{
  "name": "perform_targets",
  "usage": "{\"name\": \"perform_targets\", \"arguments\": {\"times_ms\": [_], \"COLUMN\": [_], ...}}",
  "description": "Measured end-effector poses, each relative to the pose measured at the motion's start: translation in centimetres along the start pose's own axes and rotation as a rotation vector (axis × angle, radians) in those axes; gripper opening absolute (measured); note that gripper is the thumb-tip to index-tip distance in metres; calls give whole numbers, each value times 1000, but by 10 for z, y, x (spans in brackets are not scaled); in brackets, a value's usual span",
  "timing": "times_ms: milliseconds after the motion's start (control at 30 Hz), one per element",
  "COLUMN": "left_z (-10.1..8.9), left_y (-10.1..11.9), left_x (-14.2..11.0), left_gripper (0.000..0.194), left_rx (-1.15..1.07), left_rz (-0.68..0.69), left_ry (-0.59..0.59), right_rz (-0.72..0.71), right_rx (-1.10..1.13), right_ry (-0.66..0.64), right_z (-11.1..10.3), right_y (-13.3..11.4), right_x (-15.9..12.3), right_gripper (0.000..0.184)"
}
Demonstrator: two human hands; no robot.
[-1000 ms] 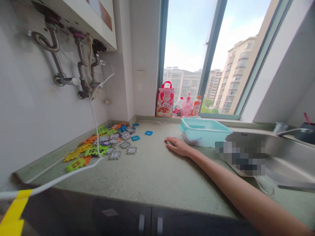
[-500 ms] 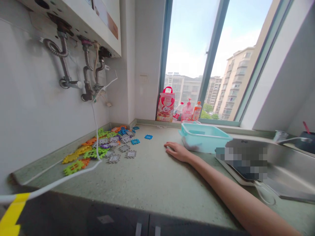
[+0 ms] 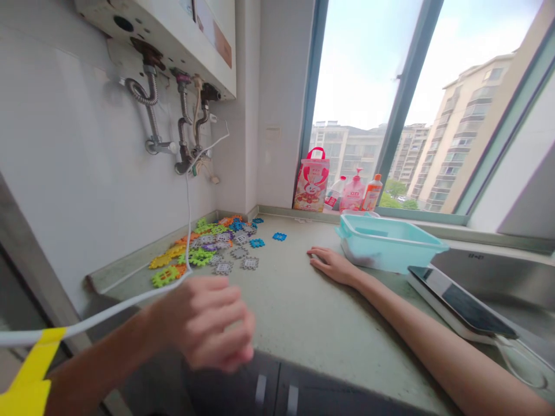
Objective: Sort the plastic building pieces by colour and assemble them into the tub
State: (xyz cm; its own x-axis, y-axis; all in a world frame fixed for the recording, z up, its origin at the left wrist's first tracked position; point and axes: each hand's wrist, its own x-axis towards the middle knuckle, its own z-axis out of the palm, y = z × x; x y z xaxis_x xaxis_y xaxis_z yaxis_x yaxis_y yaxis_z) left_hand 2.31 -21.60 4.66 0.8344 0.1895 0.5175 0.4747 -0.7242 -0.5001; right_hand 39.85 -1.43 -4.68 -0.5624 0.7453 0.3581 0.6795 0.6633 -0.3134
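My right hand (image 3: 332, 264) lies flat on the speckled green counter (image 3: 295, 312), fingers stretched out, holding nothing, just left of a light blue plastic tub (image 3: 390, 245). My left hand (image 3: 208, 323) hovers low over the counter's front edge, fingers bent and smeared by motion; nothing shows in it. A heap of colourful plastic puzzle tiles (image 3: 212, 248) lies against the left wall, a good way beyond both hands.
A white cable (image 3: 130, 300) hangs from the wall pipes (image 3: 182, 144) and runs across the counter's left end. A dark-screened tablet (image 3: 462, 297) lies right of the tub by the steel sink (image 3: 498, 263). A pink bag (image 3: 312, 180) and bottles (image 3: 355, 193) stand on the windowsill.
My left hand has come into view at the lower left. The camera has swung left and closer. My right hand stays flat on the counter.
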Motion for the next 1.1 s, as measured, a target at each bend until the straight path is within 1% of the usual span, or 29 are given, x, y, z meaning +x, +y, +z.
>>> {"name": "perform_targets", "arguments": {"times_ms": [33, 67, 100, 167, 200, 233, 267, 300, 333, 400, 467, 533, 600, 633, 700, 767, 833, 933, 1000, 1033, 1100], "left_z": [7, 16, 25, 46, 56, 64, 71, 76, 80, 84, 86, 86, 87, 87, 86, 85, 84, 85, 90, 93, 100], "left_y": [-22, -48, -77, -131, -153, -171, -184, -193, -198, -200, -199, -200, -203, -206, -213, -219, -222, -221, -220, -219, -219], "left_x": [5, 9, 11, 5, -3, -13, -25, -38, -51, -71, -82, -88, -93, -96, -103, -110, -114, -114, -114, -115, -118], "left_gripper": [36, 38, 39, 37, 37, 40, 46, 51, 55, 59, 59, 57, 55, 54, 51, 47, 43, 40, 45, 48, 54], "left_rx": [9, 27, 52, 103, 106, 93, 60, -14, -109, -274, -406, -525, -622, -653, -689, -705, -711, -680, -656, -645, -625], "left_rz": [-25, -83, -174, -434, -559, -682, -800, -885, -927, -976, -993, -1023, -1058, -1075, -1084, -1072, -1060, -1049, -1038, -1043, -1077], "left_ry": [-32, -77, -133, -249, -286, -309, -309, -328, -379, -431, -498, -604, -696, -712, -713, -717, -707, -636, -644, -669, -710], "right_rz": [0, 1, 4, 7, 7, 7, 7, 10, 14, 12, -20, -78, -146, -183, -242, -233, -224, -238, -241, -246, -263], "right_rx": [-1, 0, 3, 16, 23, 28, 32, 35, 36, 30, 15, 10, 29, 37, 38, 31, 13, 6, -4, -8, -18], "right_ry": [-1, 1, 5, 18, 23, 27, 30, 35, 42, 71, 115, 154, 151, 124, 47, 36, 30, 54, 81, 87, 51], "right_z": [0, 1, 1, 3, 4, 4, 5, 5, 5, 4, 3, 4, 7, 11, 21, 35, 51, 77, 91, 97, 106], "right_y": [0, 1, 1, 3, 4, 5, 6, 7, 7, 3, -11, -35, -68, -86, -120, -150, -174, -206, -222, -228, -235], "right_x": [0, -1, -1, -2, -3, -3, -4, -5, -5, -6, -7, -8, -6, -4, 5, 22, 46, 91, 119, 130, 145], "right_gripper": [49, 49, 49, 48, 47, 47, 47, 46, 46, 45, 43, 42, 43, 45, 57, 65, 75, 81, 79, 75, 62]}}
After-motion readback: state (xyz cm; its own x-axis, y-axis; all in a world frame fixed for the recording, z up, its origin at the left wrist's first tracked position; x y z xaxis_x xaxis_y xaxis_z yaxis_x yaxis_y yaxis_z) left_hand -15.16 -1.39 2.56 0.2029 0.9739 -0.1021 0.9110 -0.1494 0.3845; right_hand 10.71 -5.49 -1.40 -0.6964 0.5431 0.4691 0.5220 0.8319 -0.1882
